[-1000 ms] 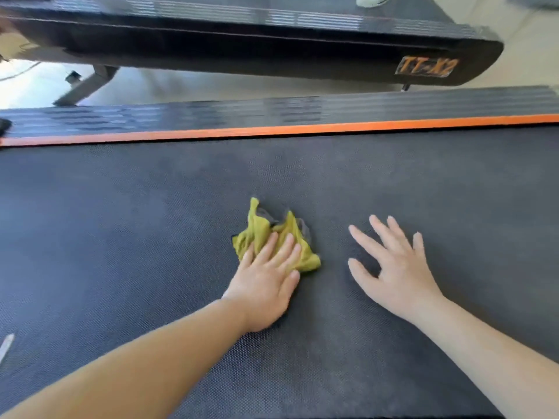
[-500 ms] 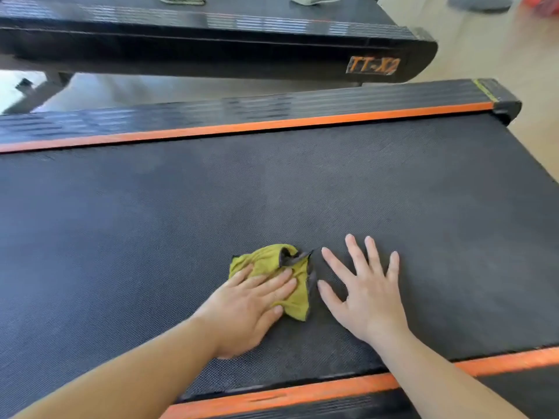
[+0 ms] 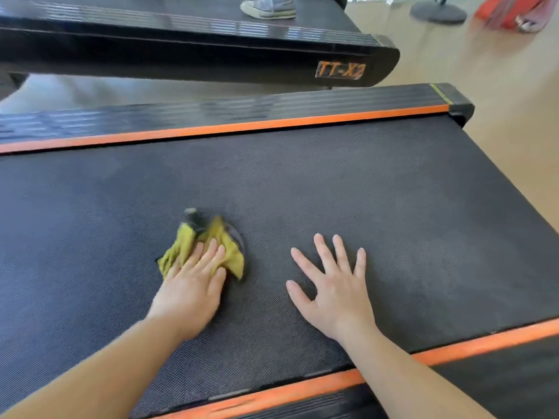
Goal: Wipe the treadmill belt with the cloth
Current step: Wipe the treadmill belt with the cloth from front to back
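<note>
Since half a second ago, the cloth has slid off toward 9 o'clock from your right grip. The two were almost touching then and are now well apart.

Your left grip lies flat on the cloth with its fingers straight, pressing it down and not curled round it. Your right grip is spread wide, palm down on the bare treadmill belt, and holds nothing.

The yellow cloth sits on the belt at about 8 o'clock from the belt's middle, nearer the near orange stripe than the far one. Its loose folds at 12 o'clock from your fingertips are blurred.

It looks light, soft and limp, so it will likely bunch and drag on the textured belt. Cover its middle with your palm and fingers so it spreads under your weight. Gather the stray folds in if they trail. The belt may creep under a hard push, so your right grip is probably worth keeping down as a brace.
</note>
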{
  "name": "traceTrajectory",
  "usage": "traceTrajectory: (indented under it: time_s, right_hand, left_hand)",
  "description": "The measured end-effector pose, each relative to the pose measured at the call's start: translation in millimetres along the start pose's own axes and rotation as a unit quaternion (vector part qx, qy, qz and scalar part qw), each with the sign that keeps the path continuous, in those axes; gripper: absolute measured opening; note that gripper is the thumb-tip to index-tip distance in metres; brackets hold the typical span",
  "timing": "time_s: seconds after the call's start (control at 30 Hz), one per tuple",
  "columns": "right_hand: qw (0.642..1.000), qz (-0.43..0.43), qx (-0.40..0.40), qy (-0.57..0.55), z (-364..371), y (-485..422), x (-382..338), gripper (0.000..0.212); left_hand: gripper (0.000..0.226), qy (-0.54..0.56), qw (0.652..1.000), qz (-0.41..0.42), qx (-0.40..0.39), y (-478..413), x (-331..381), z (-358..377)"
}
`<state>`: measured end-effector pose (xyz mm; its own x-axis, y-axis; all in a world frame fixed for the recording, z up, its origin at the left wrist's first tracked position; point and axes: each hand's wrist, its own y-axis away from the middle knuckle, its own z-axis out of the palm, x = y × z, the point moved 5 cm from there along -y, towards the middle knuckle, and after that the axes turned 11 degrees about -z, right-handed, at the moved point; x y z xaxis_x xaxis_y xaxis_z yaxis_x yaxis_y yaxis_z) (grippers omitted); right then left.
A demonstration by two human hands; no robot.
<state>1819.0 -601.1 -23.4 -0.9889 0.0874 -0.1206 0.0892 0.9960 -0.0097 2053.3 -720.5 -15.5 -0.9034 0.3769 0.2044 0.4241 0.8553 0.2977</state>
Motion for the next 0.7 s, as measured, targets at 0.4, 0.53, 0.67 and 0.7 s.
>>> traceTrajectory:
  time_s: [0.4,0.53,0.67,0.7]
  right_hand:
    - [1.000,-0.003,0.006,0.010,3,0,2,0.066]
    - [1.000,-0.004,0.006,0.007,3,1,2,0.066]
    - [1.000,-0.007,0.011,0.014,2,1,1,0.066]
    - [1.000,-0.005,0.007,0.015,2,1,1,0.067]
  left_hand:
    - [0.062,0.042,0.995,-0.095,0.001,1,-37,-9]
    - [0.070,0.005,0.996,0.071,-0.045,74,17,24]
    - [0.070,-0.065,0.957,0.243,-0.146,76,-13,9]
    - [0.074,-0.073,0.964,0.217,-0.134,60,-25,2]
